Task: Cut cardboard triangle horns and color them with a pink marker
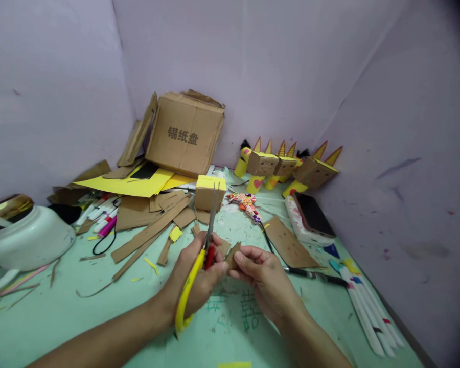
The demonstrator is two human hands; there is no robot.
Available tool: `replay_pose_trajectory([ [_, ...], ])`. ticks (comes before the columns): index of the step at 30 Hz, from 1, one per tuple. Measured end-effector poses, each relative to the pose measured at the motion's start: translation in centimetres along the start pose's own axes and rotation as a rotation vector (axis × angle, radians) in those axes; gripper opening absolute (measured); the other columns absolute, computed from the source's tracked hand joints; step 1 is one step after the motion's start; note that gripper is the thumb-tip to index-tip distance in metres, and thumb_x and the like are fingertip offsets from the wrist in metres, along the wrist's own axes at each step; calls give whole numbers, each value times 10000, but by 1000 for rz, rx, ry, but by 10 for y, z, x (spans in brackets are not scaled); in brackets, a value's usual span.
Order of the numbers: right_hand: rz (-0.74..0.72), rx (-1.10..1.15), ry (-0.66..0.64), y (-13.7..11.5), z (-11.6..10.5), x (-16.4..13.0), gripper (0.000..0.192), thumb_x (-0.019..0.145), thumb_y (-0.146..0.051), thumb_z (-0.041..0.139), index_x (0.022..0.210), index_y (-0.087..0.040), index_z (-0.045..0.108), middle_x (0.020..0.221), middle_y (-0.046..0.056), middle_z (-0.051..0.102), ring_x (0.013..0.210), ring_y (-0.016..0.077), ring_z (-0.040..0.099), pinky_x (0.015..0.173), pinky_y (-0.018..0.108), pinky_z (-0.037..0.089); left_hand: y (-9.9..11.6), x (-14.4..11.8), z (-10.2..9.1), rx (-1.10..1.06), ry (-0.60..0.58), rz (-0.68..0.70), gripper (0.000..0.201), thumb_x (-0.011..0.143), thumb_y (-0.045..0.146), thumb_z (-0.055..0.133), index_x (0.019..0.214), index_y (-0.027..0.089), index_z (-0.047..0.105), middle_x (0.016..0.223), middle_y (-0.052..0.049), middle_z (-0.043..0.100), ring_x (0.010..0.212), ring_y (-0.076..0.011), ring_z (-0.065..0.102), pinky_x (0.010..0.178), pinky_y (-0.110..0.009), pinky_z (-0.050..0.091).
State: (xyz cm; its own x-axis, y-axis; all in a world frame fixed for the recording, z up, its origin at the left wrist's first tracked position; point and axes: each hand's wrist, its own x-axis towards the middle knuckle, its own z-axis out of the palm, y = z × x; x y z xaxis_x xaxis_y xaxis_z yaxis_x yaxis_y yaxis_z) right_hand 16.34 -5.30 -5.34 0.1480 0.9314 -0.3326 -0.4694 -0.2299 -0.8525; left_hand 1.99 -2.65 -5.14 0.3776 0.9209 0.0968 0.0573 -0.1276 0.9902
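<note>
Left hand (197, 276) grips yellow-handled scissors (199, 266), thin blades pointing to twelve o'clock; right hand (264, 278) pinches a small brown cardboard scrap (233, 254) just beside them, above the mint-green desk (61, 312).

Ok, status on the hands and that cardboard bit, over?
Left hand gripping scissors, blades pointing up. Right hand pinching cardboard piece beside the blades. Table littered with cardboard strips; nothing between the hands.
</note>
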Motion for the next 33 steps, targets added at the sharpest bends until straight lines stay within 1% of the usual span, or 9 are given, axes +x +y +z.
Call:
replay_pose_trajectory([
  [4,15,51,66,-4,-5,6,292,397,-260,859,595,-123,695,579,-6,649,533,88,590,514,177,523,-4,7,-10,-145,-13,-68,242,790,312,562,958,202,427,676,31,507,572,-117,498,529,-246,419],
  [8,51,71,66,-6,-6,7,279,383,-241,856,571,-126,684,558,-8,632,524,90,576,511,184,521,-10,10,-14,-201,-34,-97,261,777,298,577,971,214,424,633,48,512,501,-104,483,475,-230,409],
  [10,50,69,56,-6,-5,6,264,396,-232,851,570,-129,682,556,-10,630,523,90,575,519,188,519,-9,8,-11,-166,-60,-110,299,730,252,618,950,217,419,653,49,524,491,-98,479,452,-217,397],
  [13,28,34,35,-4,-2,4,250,441,-245,842,598,-126,688,588,4,653,537,96,588,529,188,515,-3,3,-5,-43,-46,-80,338,681,170,634,941,218,424,704,43,534,564,-105,505,510,-221,426],
  [18,0,0,-6,0,2,0,265,470,-283,835,612,-116,685,588,13,658,527,96,585,530,195,512,0,-1,1,110,5,30,257,680,123,614,873,212,470,688,53,502,598,-93,473,558,-208,402],
  [22,-1,-50,-6,-2,3,-2,280,484,-308,826,618,-117,671,581,11,653,502,96,567,472,201,501,-5,3,-1,-96,7,-84,294,639,126,626,863,209,455,662,59,490,567,-92,467,522,-215,405],
  [26,78,-113,-98,-3,1,-1,304,531,-377,788,573,-124,625,473,-15,595,434,92,556,426,203,490,-5,10,-5,-303,-86,-268,365,595,162,632,898,202,432,552,75,501,449,-102,474,445,-237,409],
  [30,188,-159,-175,-3,-2,3,279,582,-348,752,545,-135,575,452,-19,575,440,119,617,384,175,486,-2,13,-6,-373,-98,-453,476,515,203,669,902,188,393,452,84,513,393,-103,463,402,-216,388],
  [33,208,-148,-173,-3,-2,6,212,638,-265,707,546,-131,571,449,-19,575,429,110,619,372,157,491,0,13,-5,-392,-72,-475,522,481,197,692,900,187,381,464,80,538,400,-96,468,405,-205,388],
])
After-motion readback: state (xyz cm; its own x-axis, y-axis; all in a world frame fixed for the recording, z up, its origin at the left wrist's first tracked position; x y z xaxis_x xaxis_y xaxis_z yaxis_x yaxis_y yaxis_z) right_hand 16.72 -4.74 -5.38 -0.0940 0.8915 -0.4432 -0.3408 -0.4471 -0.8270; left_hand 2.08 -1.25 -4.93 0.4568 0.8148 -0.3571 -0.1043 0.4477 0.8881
